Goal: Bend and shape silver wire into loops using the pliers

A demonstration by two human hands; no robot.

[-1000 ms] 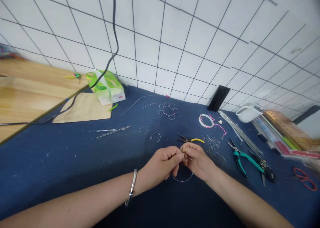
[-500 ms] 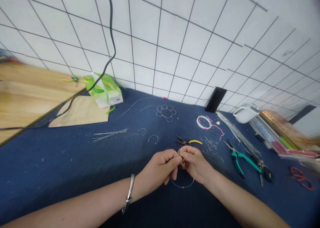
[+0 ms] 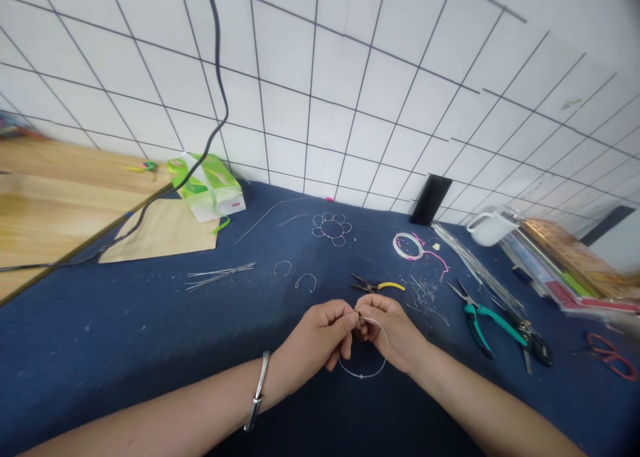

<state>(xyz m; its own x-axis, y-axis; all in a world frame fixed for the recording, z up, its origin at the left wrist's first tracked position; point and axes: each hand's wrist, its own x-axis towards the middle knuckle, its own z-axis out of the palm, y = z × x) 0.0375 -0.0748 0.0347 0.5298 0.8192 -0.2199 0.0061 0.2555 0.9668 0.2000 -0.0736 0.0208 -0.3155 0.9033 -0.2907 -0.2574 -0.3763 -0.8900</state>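
One round silver wire loop (image 3: 361, 376), pink-beaded: we see bare left hand (image 3: 317, 333) and right hand (image 3: 399, 333) pinching it, yellow-handled black metal pliers (image 3: 372, 287) just beyond.

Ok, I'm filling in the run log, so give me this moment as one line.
left hand: pinching wire loop; right hand: pinching wire loop; bead: on loop's lower edge; nearby: yellow-handled pliers
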